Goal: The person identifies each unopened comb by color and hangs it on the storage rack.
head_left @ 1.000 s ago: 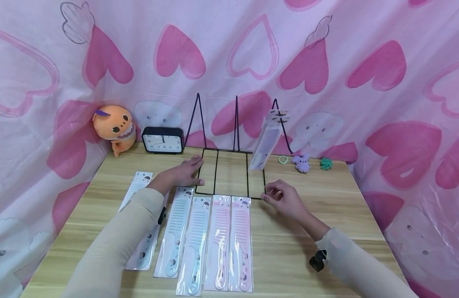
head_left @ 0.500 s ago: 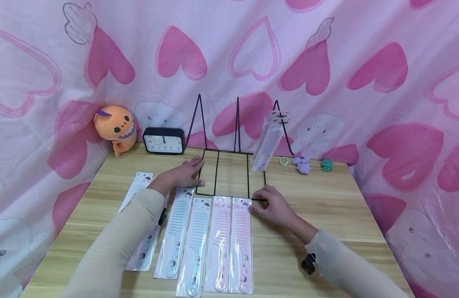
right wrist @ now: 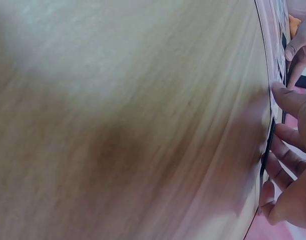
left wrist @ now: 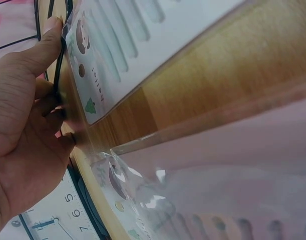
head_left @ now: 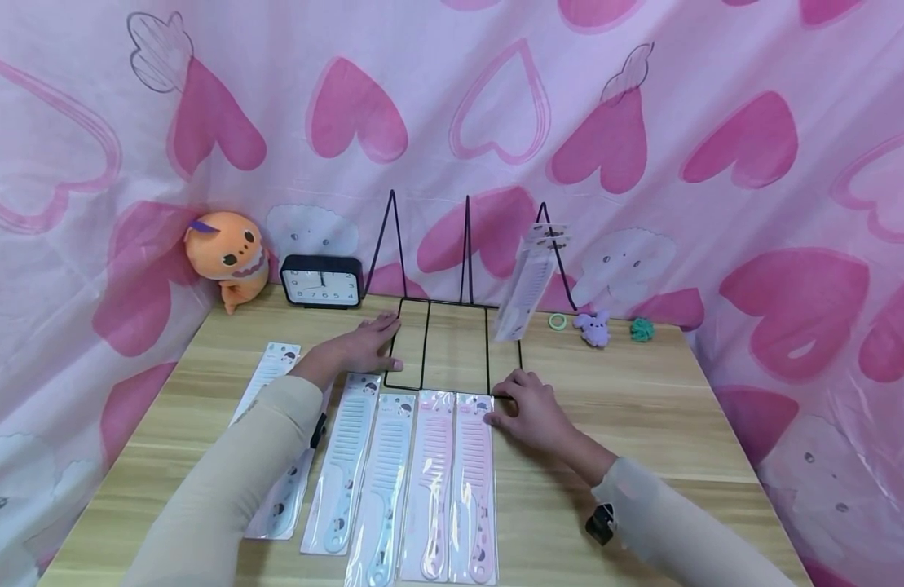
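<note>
Black wire rack (head_left: 425, 342) stands on wooden table (head_left: 642, 399), packaged combs (head_left: 528, 281) hung at its 1 o'clock. Left hand (head_left: 363, 344) at rack's 9 o'clock, thumb and fingers apart. Right hand (head_left: 531, 408) at 5 o'clock, thumb by packaged pink comb (head_left: 477, 481) at 6 o'clock; can't tell whether it pinches packet or wire.

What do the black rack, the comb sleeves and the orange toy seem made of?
Black rack: likely coated metal, thin dark rods bent into peaks. Comb sleeves: clear, glossy plastic film, wrinkled with bright glare. Orange toy: probably plush fabric, softly rounded and matte.
</note>
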